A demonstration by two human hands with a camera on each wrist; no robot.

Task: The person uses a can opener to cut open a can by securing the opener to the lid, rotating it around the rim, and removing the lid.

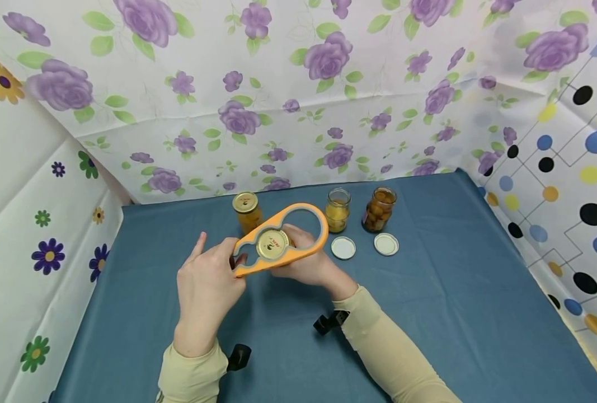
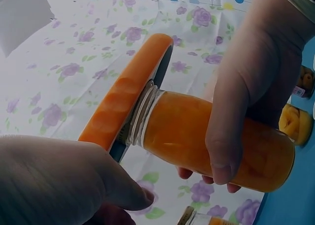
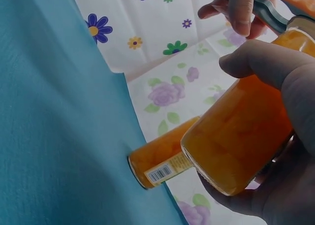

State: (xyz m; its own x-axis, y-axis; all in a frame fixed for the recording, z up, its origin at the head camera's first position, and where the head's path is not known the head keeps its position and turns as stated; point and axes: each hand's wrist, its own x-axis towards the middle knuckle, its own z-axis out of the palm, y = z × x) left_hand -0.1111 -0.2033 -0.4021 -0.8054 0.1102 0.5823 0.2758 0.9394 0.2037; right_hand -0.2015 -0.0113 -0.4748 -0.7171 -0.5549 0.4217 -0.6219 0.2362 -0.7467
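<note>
pale beige long sleeves, small black devices at both wrists, bare fingers

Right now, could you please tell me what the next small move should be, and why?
I would probably turn the orange opener slightly counterclockwise with the left hand, since the opener's middle opening surrounds the gold lid and the right hand holds the jar.
</note>
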